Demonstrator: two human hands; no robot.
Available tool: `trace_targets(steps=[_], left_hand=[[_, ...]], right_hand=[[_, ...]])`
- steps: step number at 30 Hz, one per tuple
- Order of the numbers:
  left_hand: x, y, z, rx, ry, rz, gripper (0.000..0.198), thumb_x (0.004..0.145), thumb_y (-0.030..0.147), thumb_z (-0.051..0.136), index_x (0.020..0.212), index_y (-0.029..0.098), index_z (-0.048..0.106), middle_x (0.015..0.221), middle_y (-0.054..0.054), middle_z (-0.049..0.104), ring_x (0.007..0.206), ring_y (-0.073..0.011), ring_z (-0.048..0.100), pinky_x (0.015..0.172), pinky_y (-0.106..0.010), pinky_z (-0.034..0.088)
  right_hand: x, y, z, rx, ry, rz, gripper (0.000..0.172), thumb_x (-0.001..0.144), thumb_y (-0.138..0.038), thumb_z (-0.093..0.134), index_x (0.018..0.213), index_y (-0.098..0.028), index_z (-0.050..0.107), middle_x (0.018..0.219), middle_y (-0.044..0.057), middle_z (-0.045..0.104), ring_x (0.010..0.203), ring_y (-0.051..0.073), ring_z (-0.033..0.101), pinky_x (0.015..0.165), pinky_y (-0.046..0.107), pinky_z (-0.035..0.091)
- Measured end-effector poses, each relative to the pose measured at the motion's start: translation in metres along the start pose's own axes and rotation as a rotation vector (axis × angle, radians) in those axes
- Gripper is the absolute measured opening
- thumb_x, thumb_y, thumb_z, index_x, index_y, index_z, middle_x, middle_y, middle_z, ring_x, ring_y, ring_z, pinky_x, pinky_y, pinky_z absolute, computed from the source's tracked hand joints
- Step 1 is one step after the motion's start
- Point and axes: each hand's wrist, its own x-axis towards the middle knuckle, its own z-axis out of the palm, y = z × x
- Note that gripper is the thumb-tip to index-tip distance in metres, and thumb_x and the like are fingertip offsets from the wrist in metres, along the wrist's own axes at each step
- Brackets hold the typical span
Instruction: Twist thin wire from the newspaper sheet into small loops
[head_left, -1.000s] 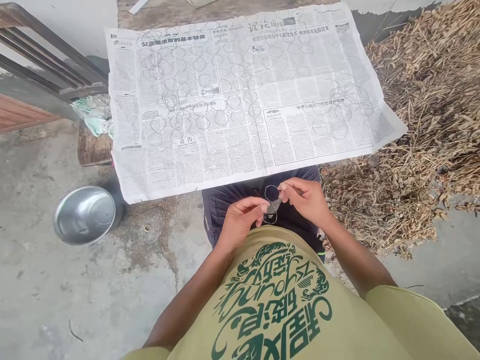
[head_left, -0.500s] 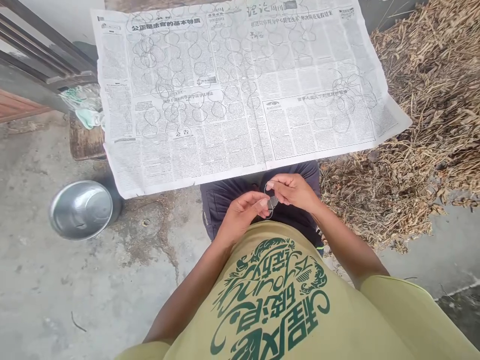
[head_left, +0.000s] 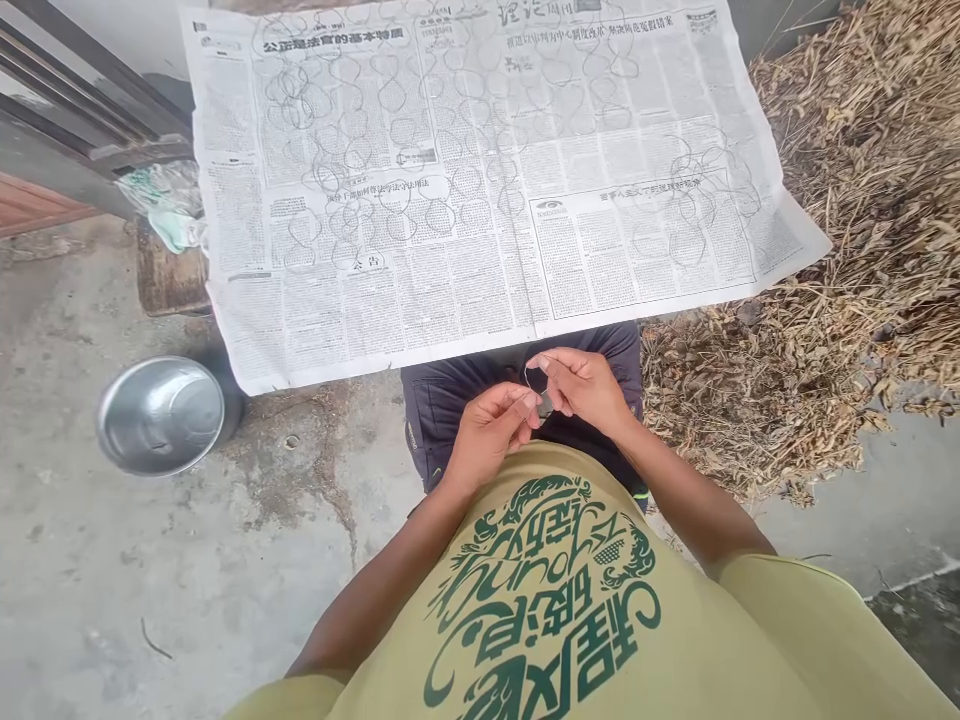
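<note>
The person's left hand [head_left: 493,428] and right hand [head_left: 583,385] were close together above the lap, each pinched between thumb and fingers on a thin curved wire [head_left: 526,377]. Its bend showed between the fingertips (the rest was hidden by the fingers), just beyond the shirt hem and short of the near edge of the newspaper [head_left: 360,320]. That sheet lay spread out in front of the knees, and many thin wire loops [head_left: 301,98] rested on it, a number of them shaped like a figure eight; they overlapped in a tangle at the upper left and in another toward the right corner. On the concrete floor [head_left: 247,590] to the left stood a round metal basin [head_left: 169,410], its open mouth facing up and its inner wall shiny; a small mark showed low inside it, too small to name. Beyond the basin, a crumpled plastic bag [head_left: 161,190] lay on a wooden seat [head_left: 169,283] with something pale green in or against it; I could not tell which. Dry stalks and leaves [head_left: 750,420] were heaped on the ground to the right of the newspaper.
</note>
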Motion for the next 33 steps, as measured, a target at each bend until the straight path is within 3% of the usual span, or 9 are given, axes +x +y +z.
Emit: trace_targets(steps=[8, 13, 16, 20, 23, 27, 30, 33], left_hand=[[-0.001, -0.004, 0.004, -0.006, 0.103, 0.056, 0.028, 0.096, 0.046, 0.083, 0.097, 0.019, 0.077, 0.077, 0.0, 0.068, 0.053, -0.0075, 0.051, 0.044, -0.02, 0.031], [0.002, -0.003, 0.005, 0.031, 0.105, -0.008, 0.033, 0.092, 0.048, 0.085, 0.088, 0.018, 0.072, 0.075, 0.0, 0.067, 0.053, -0.0077, 0.051, 0.044, -0.02, 0.031], [0.002, 0.0, 0.004, 0.019, 0.07, -0.04, 0.036, 0.092, 0.049, 0.086, 0.086, 0.018, 0.07, 0.075, 0.001, 0.066, 0.052, -0.007, 0.05, 0.044, -0.02, 0.03], [0.0, 0.004, 0.001, -0.051, 0.055, -0.063, 0.036, 0.092, 0.051, 0.086, 0.094, 0.018, 0.072, 0.072, 0.003, 0.062, 0.05, -0.0064, 0.048, 0.045, -0.02, 0.029], [-0.001, 0.004, -0.001, -0.08, 0.023, -0.067, 0.036, 0.093, 0.051, 0.085, 0.096, 0.019, 0.071, 0.07, 0.004, 0.058, 0.049, -0.0067, 0.047, 0.046, -0.021, 0.029], [-0.001, 0.004, -0.002, -0.105, -0.026, -0.076, 0.036, 0.095, 0.052, 0.083, 0.095, 0.02, 0.066, 0.068, 0.005, 0.055, 0.05, -0.0075, 0.046, 0.048, -0.021, 0.029], [-0.003, 0.006, -0.001, -0.103, -0.073, -0.085, 0.036, 0.094, 0.052, 0.084, 0.096, 0.021, 0.065, 0.07, 0.005, 0.054, 0.052, -0.0081, 0.047, 0.05, -0.022, 0.03], [-0.004, 0.007, -0.001, -0.069, -0.084, -0.072, 0.037, 0.094, 0.054, 0.083, 0.098, 0.021, 0.064, 0.071, 0.005, 0.054, 0.054, -0.0092, 0.049, 0.051, -0.022, 0.03]], right_hand=[[-0.008, 0.005, 0.017, 0.042, 0.087, 0.022, 0.047, 0.098, -0.06, 0.067, 0.11, -0.016, 0.079, 0.051, -0.007, 0.059, 0.039, 0.009, 0.044, 0.042, 0.023, 0.038], [-0.008, 0.015, 0.021, -0.007, 0.1, 0.017, 0.049, 0.102, -0.062, 0.062, 0.112, -0.016, 0.077, 0.053, -0.007, 0.057, 0.04, 0.009, 0.044, 0.043, 0.024, 0.038], [-0.007, 0.017, 0.009, -0.13, 0.039, -0.103, 0.044, 0.109, -0.054, 0.058, 0.13, -0.018, 0.072, 0.064, -0.006, 0.062, 0.048, 0.011, 0.051, 0.051, 0.025, 0.045], [-0.009, 0.009, -0.019, -0.309, -0.14, -0.353, 0.04, 0.114, -0.037, 0.053, 0.153, -0.025, 0.057, 0.1, 0.002, 0.073, 0.075, 0.014, 0.068, 0.073, 0.029, 0.058], [-0.01, -0.001, -0.036, -0.473, -0.254, -0.487, 0.034, 0.114, -0.029, 0.054, 0.148, -0.027, 0.061, 0.118, 0.008, 0.074, 0.097, 0.019, 0.072, 0.079, 0.033, 0.061], [-0.006, -0.009, -0.044, -0.659, -0.33, -0.609, 0.024, 0.113, -0.025, 0.057, 0.135, -0.026, 0.067, 0.126, 0.011, 0.075, 0.112, 0.023, 0.072, 0.098, 0.042, 0.062], [-0.002, -0.009, -0.043, -0.712, -0.343, -0.668, 0.015, 0.115, -0.028, 0.057, 0.119, -0.024, 0.071, 0.119, 0.01, 0.075, 0.109, 0.022, 0.072, 0.097, 0.041, 0.062], [-0.001, -0.009, -0.042, -0.71, -0.34, -0.679, 0.018, 0.115, -0.031, 0.057, 0.108, -0.023, 0.071, 0.11, 0.009, 0.074, 0.1, 0.021, 0.071, 0.091, 0.039, 0.061]])
